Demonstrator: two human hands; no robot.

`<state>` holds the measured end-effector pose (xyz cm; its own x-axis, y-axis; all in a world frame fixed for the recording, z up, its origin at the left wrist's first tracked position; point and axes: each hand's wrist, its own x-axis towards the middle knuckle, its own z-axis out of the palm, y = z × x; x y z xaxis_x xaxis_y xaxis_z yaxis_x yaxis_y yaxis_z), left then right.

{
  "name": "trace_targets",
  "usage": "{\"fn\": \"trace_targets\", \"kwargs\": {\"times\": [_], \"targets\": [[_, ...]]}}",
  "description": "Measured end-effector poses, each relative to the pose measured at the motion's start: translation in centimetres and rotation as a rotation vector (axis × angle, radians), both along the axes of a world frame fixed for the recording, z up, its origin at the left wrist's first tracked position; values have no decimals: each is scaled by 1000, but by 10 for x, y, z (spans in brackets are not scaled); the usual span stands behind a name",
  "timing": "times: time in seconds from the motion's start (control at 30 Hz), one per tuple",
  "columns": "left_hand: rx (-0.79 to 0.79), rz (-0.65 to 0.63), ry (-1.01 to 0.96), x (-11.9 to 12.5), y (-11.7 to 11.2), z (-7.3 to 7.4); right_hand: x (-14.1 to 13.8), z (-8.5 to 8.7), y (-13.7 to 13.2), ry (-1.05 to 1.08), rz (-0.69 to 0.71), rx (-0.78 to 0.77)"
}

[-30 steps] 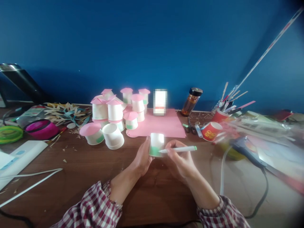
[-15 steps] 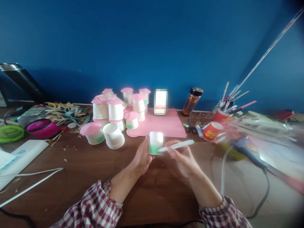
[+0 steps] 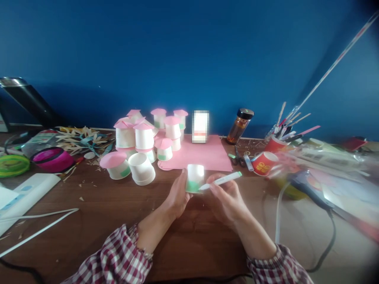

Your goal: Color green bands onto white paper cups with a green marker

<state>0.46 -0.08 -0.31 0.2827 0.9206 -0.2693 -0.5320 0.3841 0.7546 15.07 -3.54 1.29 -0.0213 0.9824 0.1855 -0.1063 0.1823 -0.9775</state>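
Note:
My left hand grips a small white paper cup held upside down above the wooden table; a green patch covers its lower part. My right hand holds a white marker with a green end, its tip touching the green patch on the cup. Behind them lies a pink paper sheet.
A cluster of white cups with pink tops stands at the back left of centre. An amber bottle, scissors, a red cup and a pen holder are to the right. A grey cable runs at right.
The marker has tilted up at its far end and its tip has shifted slightly on the green patch. The cup and left hand stay almost still.

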Motion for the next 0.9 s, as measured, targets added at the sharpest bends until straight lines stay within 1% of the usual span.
{"fn": "trace_targets", "kwargs": {"times": [0.17, 0.33, 0.47, 0.73, 0.83, 0.9], "targets": [[9, 14, -23, 0, 1, -1, -1, 1, -1, -36, 28, -16], [-12, 8, -13, 0, 1, 0, -4, 3, -1, 20, -19, -18], [-39, 15, -5, 0, 0, 2, -5, 4, -2, 32, 22, -48], [-28, 35, -29, 0, 2, -3, -5, 6, -3, -22, 12, -22], [11, 19, -15, 0, 1, -5, -6, 5, -4, -45, 34, -20], [33, 12, -10, 0, 1, -6, -5, 4, -4, -46, 10, -9]]}}
